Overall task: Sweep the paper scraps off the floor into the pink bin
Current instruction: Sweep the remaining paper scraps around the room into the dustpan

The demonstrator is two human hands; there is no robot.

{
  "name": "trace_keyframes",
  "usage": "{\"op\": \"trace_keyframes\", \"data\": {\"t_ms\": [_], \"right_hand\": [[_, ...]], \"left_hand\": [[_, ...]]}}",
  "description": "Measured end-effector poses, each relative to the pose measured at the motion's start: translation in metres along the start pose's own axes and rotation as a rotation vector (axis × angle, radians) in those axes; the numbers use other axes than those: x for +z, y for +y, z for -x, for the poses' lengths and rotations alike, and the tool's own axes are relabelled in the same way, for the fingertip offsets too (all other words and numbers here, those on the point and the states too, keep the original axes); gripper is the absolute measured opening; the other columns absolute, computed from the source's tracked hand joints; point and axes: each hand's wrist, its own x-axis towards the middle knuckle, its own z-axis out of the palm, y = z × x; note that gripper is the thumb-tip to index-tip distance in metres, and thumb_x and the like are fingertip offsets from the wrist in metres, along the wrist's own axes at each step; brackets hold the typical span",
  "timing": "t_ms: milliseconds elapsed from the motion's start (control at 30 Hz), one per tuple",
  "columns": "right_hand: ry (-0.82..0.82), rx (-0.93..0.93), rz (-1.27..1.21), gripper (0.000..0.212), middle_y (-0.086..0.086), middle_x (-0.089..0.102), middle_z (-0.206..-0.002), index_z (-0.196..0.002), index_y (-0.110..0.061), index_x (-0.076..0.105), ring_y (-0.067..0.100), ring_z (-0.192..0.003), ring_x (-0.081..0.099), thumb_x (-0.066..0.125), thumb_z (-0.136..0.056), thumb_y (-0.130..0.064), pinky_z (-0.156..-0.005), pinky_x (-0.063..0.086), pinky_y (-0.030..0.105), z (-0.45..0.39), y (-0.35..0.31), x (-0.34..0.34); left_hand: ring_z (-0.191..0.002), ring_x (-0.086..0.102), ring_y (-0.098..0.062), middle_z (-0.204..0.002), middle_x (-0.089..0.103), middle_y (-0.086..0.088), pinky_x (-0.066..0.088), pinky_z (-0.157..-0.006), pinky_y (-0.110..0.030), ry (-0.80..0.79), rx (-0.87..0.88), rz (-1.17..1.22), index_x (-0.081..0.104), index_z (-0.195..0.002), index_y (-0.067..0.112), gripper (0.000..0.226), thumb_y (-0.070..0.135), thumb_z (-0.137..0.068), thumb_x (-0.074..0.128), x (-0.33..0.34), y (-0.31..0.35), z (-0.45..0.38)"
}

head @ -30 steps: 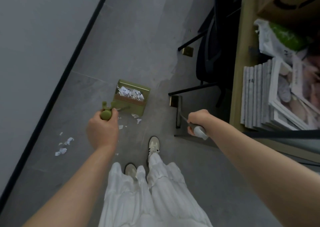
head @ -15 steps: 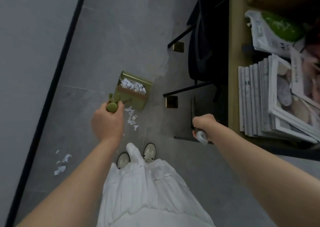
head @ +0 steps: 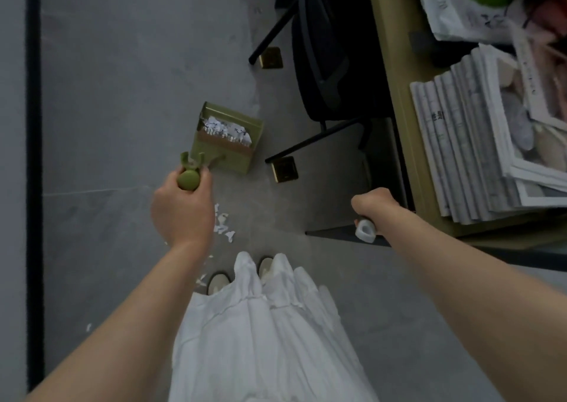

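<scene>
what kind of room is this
Probably an office or study: a grey tiled floor, a black chair pushed in at a wooden desk, and a pile of newspapers stacked on the desk.

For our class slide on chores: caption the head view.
Left hand holds green dustpan with paper scraps; right hand grips a white handle.

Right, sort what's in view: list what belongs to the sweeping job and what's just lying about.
Part of the job:
- green dustpan, scraps already in it
- its handle, gripped by the left hand
- white-tipped handle, gripped by the right hand
- loose paper scraps on the floor by the left hand

Just lying about:
- black chair
- stacked newspapers
- white plastic bag
</scene>
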Motion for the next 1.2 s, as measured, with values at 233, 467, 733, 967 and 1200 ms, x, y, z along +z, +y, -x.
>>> {"op": "trace_keyframes", "data": {"t_ms": [233,467,733,967,1200], "right_hand": [[0.063,0.087,0.006,0.038,0.018,0.063,-0.112,-0.12,-0.003,0.057,0.033,-0.096,0.064,0.06,-0.087,-0.021,-0.069,0.051,0.034,-0.058,0.006,0.003],[0.064,0.137,-0.052,0.046,0.022,0.057,-0.123,-0.132,0.0,0.048,0.037,-0.108,0.061,0.06,-0.088,-0.011,-0.092,0.053,0.046,-0.12,0.019,0.001],[-0.014,0.133,-0.099,0.033,0.022,0.058,-0.109,-0.116,-0.003,0.053,0.037,-0.097,0.064,0.061,-0.085,-0.012,-0.082,0.057,0.048,-0.123,0.019,0.007],[-0.105,0.058,-0.056,0.038,0.02,0.057,-0.116,-0.121,-0.003,0.049,0.035,-0.1,0.062,0.06,-0.087,-0.015,-0.08,0.058,0.042,-0.065,-0.001,0.006],[-0.218,-0.014,-0.041,0.024,0.017,0.059,-0.091,-0.109,-0.002,0.054,0.028,-0.07,0.064,0.054,-0.085,-0.006,-0.048,0.047,0.027,0.015,-0.006,0.018]], "left_hand": [[-0.056,0.041,-0.02,-0.053,0.044,0.005,0.026,-0.054,-0.029,0.006,0.034,0.033,0.056,-0.071,0.016,0.027,0.038,-0.087,0.061,0.049,-0.001,-0.022],[-0.049,0.035,-0.013,-0.052,0.039,0.01,0.023,-0.054,-0.026,0.036,0.076,0.058,0.057,-0.072,0.019,0.022,0.035,-0.086,0.063,0.081,0.0,-0.032],[-0.048,0.044,0.0,-0.05,0.035,0.011,0.027,-0.046,-0.015,0.038,0.083,0.044,0.051,-0.068,0.017,0.026,0.031,-0.086,0.063,0.09,0.013,-0.024],[-0.044,0.033,-0.01,-0.048,0.033,0.007,0.016,-0.05,-0.029,0.047,0.03,0.011,0.048,-0.063,0.015,0.031,0.031,-0.085,0.062,0.053,0.021,-0.012],[-0.047,0.033,-0.011,-0.05,0.037,0.007,0.021,-0.052,-0.03,0.042,-0.036,0.015,0.049,-0.063,0.014,0.033,0.035,-0.086,0.061,-0.005,0.016,-0.001]]}}
